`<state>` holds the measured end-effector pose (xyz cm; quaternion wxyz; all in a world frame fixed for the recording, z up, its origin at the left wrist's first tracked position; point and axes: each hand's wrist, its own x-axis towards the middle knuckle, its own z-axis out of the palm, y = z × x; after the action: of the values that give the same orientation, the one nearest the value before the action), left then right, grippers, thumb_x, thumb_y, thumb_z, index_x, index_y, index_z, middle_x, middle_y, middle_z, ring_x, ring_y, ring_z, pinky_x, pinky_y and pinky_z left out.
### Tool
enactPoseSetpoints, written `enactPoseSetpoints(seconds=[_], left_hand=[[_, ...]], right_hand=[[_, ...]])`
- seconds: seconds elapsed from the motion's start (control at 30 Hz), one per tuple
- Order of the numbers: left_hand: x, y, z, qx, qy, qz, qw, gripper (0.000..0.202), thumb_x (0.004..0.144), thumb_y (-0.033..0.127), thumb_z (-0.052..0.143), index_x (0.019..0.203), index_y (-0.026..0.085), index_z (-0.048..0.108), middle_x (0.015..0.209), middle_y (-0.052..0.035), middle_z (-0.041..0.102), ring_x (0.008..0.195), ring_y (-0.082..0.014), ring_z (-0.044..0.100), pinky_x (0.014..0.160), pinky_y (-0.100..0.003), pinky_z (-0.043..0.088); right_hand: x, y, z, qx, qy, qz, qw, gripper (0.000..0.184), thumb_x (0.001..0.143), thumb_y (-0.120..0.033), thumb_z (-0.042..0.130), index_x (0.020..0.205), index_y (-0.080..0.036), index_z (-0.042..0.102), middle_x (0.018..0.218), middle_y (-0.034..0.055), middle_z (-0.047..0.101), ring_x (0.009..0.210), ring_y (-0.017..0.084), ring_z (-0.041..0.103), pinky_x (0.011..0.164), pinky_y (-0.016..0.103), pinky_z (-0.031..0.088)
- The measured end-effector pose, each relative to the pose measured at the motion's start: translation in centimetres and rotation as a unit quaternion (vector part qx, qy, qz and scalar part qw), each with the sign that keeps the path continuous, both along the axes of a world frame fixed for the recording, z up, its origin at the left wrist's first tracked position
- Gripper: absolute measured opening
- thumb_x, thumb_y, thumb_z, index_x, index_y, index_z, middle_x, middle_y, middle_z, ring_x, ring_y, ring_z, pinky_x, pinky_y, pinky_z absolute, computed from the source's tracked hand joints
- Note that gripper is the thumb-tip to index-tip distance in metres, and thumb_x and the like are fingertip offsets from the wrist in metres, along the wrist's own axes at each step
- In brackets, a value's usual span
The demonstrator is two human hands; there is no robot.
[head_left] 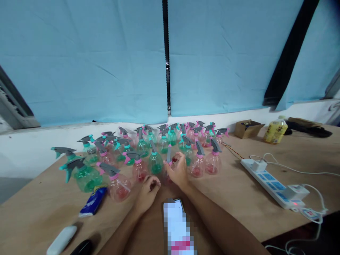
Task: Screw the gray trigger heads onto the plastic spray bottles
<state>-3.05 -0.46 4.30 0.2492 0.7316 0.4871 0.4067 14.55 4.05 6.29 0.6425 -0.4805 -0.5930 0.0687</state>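
In the middle of the front row, a pink spray bottle [169, 152] with a grey trigger head stands upright. My right hand [178, 170] is closed around its neck and hides much of its body. My left hand [148, 194] rests low over the table, its fingers loosely curled in and nothing visible in them. Just behind it stands another pink spray bottle [140, 171], and a green spray bottle [155, 163] is between the two hands, farther back. Several more pink and green spray bottles crowd the table behind and to both sides.
A phone [178, 226] lies in front of my forearms. At left are a blue packet [93, 201], a white case [62, 240] and a dark object [83, 247]. A power strip [273, 186] with cables, a cardboard box [248, 129] and a yellow-labelled bottle [275, 131] occupy the right.
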Motion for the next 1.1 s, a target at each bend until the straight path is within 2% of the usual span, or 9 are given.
enactPoseSetpoints(seconds=[0.1,0.2,0.27,0.43,0.6,0.77,0.93,1.1], left_hand=[[-0.1,0.0,0.1,-0.006,0.014,-0.005,1.000,0.009,0.084,0.024,0.051,0.080,0.021,0.059,0.087,-0.0018,0.057,0.085,-0.0183,0.058,0.082,-0.032,0.046],[-0.2,0.0,0.2,-0.012,0.014,-0.012,1.000,0.009,0.082,0.021,0.050,0.081,0.021,0.059,0.087,-0.0017,0.058,0.085,-0.0181,0.057,0.081,-0.031,0.045],[-0.1,-0.1,0.2,-0.017,0.014,-0.014,1.000,0.009,0.083,0.022,0.050,0.081,0.021,0.059,0.087,-0.0021,0.059,0.086,-0.0182,0.057,0.082,-0.031,0.045],[0.2,-0.3,0.7,-0.035,0.013,-0.019,0.999,0.012,0.086,0.027,0.049,0.082,0.021,0.058,0.088,-0.0024,0.060,0.087,-0.0182,0.058,0.083,-0.031,0.045],[0.3,-0.4,0.8,-0.045,0.008,-0.037,0.998,0.016,0.087,0.031,0.049,0.083,0.021,0.061,0.087,-0.0023,0.063,0.086,-0.0186,0.059,0.082,-0.030,0.045],[0.3,-0.3,0.4,-0.051,0.006,-0.042,0.998,0.022,0.090,0.036,0.048,0.085,0.020,0.063,0.086,-0.0010,0.065,0.083,-0.0176,0.060,0.079,-0.028,0.045],[0.6,-0.4,0.7,-0.062,0.008,-0.036,0.997,0.030,0.093,0.042,0.044,0.087,0.020,0.063,0.084,-0.0003,0.066,0.082,-0.0176,0.059,0.078,-0.028,0.044],[0.8,-0.7,1.5,-0.074,0.016,-0.036,0.997,0.033,0.093,0.046,0.044,0.088,0.020,0.063,0.085,-0.0008,0.066,0.083,-0.0185,0.059,0.079,-0.028,0.045]], right_hand=[[0.6,-0.3,1.3,-0.021,0.017,0.065,0.998,0.064,0.069,-0.022,0.065,0.130,-0.019,0.046,0.088,0.0027,0.059,0.078,0.018,0.055,0.077,0.033,0.047],[1.2,-0.4,1.8,-0.078,0.023,0.188,0.979,0.044,0.068,-0.015,0.056,0.112,-0.019,0.061,0.072,-0.0038,0.056,0.061,0.011,0.048,0.063,0.025,0.045],[1.5,-0.3,2.0,-0.094,0.027,0.258,0.961,0.032,0.069,-0.015,0.054,0.099,-0.018,0.065,0.065,-0.0059,0.051,0.057,0.009,0.045,0.058,0.022,0.042],[2.3,-0.1,2.7,-0.112,0.010,0.359,0.926,0.039,0.070,-0.011,0.055,0.105,-0.021,0.068,0.077,-0.0019,0.063,0.062,0.010,0.051,0.063,0.022,0.045],[3.1,0.3,3.5,-0.153,0.015,0.500,0.852,0.037,0.073,-0.010,0.055,0.106,-0.021,0.068,0.096,0.0037,0.070,0.079,0.015,0.065,0.079,0.031,0.050],[3.2,0.4,3.2,-0.213,0.025,0.520,0.827,0.031,0.070,-0.010,0.054,0.096,-0.019,0.068,0.076,0.0007,0.070,0.065,0.014,0.063,0.063,0.025,0.047],[2.8,0.1,3.3,-0.209,0.086,0.556,0.800,0.020,0.071,-0.019,0.054,0.085,-0.017,0.068,0.080,0.0024,0.069,0.061,0.013,0.062,0.062,0.025,0.046],[2.7,-0.1,3.5,-0.209,0.108,0.562,0.793,0.014,0.066,-0.016,0.052,0.071,-0.016,0.065,0.067,0.0006,0.064,0.058,0.013,0.060,0.059,0.024,0.044]])
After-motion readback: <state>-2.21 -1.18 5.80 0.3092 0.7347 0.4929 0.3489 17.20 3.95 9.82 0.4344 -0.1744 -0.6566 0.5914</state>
